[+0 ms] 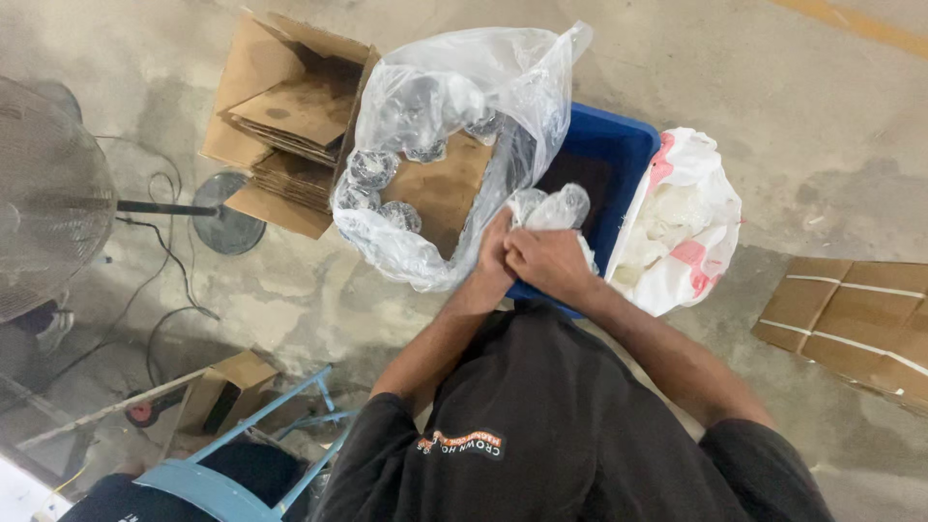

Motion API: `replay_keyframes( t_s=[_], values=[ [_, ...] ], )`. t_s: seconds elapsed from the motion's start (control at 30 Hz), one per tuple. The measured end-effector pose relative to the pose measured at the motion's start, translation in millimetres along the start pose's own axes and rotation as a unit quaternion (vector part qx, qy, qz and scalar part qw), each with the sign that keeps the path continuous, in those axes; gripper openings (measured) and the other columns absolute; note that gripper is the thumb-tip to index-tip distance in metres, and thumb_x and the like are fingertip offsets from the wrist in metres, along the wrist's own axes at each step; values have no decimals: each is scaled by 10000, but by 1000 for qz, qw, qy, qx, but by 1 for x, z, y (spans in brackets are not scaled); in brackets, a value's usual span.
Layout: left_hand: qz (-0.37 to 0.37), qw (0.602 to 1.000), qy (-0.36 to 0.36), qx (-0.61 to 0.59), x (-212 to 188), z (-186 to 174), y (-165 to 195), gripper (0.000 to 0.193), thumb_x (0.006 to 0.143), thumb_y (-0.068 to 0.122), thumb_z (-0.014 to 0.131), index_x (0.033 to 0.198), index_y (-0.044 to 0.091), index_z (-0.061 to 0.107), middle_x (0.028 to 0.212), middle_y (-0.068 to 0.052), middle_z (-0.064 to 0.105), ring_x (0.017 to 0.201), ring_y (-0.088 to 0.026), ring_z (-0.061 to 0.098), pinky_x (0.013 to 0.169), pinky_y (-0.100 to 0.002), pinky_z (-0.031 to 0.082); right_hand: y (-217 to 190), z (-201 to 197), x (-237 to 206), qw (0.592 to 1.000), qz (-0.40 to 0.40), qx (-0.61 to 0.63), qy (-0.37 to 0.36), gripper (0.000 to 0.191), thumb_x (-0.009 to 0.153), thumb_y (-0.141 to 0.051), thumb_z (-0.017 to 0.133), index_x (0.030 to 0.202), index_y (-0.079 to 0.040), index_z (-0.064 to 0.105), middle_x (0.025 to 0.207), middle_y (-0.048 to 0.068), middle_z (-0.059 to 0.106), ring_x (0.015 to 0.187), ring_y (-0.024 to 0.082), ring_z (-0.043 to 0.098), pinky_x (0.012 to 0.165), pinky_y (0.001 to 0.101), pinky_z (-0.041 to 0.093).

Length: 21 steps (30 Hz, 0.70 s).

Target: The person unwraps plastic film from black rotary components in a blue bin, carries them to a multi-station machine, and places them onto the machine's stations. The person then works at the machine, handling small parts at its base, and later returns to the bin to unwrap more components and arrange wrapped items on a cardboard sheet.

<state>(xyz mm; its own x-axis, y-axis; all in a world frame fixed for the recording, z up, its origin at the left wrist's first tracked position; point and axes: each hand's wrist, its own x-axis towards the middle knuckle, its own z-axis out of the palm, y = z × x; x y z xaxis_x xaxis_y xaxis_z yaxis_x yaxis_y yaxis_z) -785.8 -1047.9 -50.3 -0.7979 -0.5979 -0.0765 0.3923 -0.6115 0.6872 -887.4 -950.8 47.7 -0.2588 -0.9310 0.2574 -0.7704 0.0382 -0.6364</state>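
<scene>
My left hand [495,253] and right hand [543,261] were closed together on a small clear plastic piece [553,208] over the blue crate [609,155], while the big clear bag [454,126] already held several finished-looking pieces, so much seemed done.

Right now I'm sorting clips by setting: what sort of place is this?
Probably a warehouse or packing floor: bare concrete floor, flattened cardboard boxes, a blue bin, and a standing fan.
</scene>
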Motion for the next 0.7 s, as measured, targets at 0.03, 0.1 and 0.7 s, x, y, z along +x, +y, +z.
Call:
replay_keyframes(
  t_s=[0.03, 0.1, 0.7],
  values=[
    [-27, 996, 53, -63, 6, 3, 3, 379, 1011, 338, 506, 1279, 94, 614, 1224, -67, 694, 1143, -203, 662, 1010, -362, 543, -4, -3, -13, 999, -22, 35, -13, 79, 872, -184, 677, 894, -109, 688, 805, 106, 726, 706, 327, 686, 591, 437, 505],
    [-78, 966, 154, -190, 30, 11, 12, 323, 994, 297, 560, 1225, 78, 616, 1146, -90, 703, 1083, -261, 672, 938, -448, 572, -3, -16, -38, 990, 2, 104, -99, 99, 865, -181, 680, 932, -112, 703, 786, 101, 716, 692, 282, 689, 603, 397, 524],
    [97, 797, -162, 573, 1, -13, 16, 137, 893, 121, 736, 800, 47, 667, 878, -89, 640, 914, -270, 608, 824, -385, 473, 88, 58, -77, 800, 298, 520, 3, 177, 1010, -120, 635, 1098, 0, 732, 957, -19, 729, 822, 35, 628, 728, 217, 500]
  ],
)
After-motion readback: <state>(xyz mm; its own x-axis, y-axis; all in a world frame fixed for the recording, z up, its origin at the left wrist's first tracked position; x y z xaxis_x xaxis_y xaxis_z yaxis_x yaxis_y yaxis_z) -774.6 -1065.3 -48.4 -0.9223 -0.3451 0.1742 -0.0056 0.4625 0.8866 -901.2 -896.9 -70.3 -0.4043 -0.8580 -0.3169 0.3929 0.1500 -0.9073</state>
